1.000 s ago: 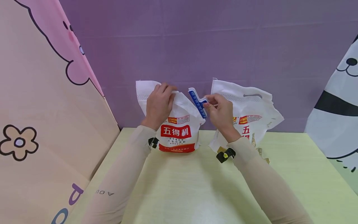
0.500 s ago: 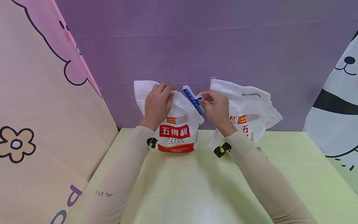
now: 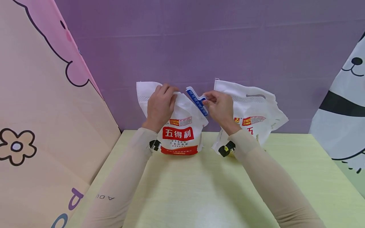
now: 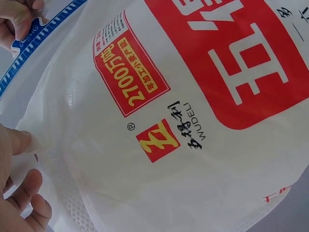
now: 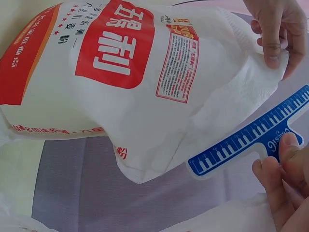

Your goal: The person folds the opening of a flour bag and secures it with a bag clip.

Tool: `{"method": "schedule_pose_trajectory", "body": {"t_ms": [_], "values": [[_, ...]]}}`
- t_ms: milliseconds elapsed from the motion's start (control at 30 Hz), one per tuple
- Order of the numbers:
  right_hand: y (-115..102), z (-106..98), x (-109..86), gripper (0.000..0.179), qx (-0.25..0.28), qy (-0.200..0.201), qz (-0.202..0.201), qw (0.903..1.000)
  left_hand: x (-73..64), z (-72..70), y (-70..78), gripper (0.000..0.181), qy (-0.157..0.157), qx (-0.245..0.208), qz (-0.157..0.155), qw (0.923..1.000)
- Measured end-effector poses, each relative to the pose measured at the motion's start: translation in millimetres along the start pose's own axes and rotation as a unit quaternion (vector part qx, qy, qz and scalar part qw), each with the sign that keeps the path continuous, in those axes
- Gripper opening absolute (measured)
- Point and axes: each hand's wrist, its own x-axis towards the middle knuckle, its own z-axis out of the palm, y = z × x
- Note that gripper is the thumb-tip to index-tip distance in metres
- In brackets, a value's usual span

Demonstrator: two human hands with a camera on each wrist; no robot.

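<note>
A white flour bag (image 3: 178,134) with red printing stands upright near the back of the table. My left hand (image 3: 159,107) pinches its folded top edge; in the right wrist view the left thumb (image 5: 272,54) presses the white fabric. Between thumb and fingers, my right hand (image 3: 221,109) holds the tab of a blue and white bag clip (image 3: 196,102). The clip slants along the bag's right sloping top edge, as the right wrist view shows the clip (image 5: 241,140) close beside that edge. Whether its jaws have the fabric between them I cannot tell.
A second white flour bag (image 3: 256,107) with a handle hole stands to the right, partly behind my right forearm. Both bags are on the pale yellow table (image 3: 182,190). A purple cloth backdrop (image 3: 182,41) rises behind, with a patterned panel (image 3: 57,126) on the left.
My right hand has moved left and slightly up with the clip, bringing it nearer the left bag's edge, then held almost still. The left hand keeps its hold on the bag top.
</note>
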Motion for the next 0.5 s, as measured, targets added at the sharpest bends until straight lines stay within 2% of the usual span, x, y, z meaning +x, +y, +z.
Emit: {"method": "schedule_pose_trajectory", "body": {"t_ms": [500], "values": [[3.0, 0.6, 9.4, 0.018, -0.019, -0.056, 0.029, 0.9978, -0.1, 0.5, -2.1, 0.025, 0.008, -0.001, 0.009, 0.9999]]}}
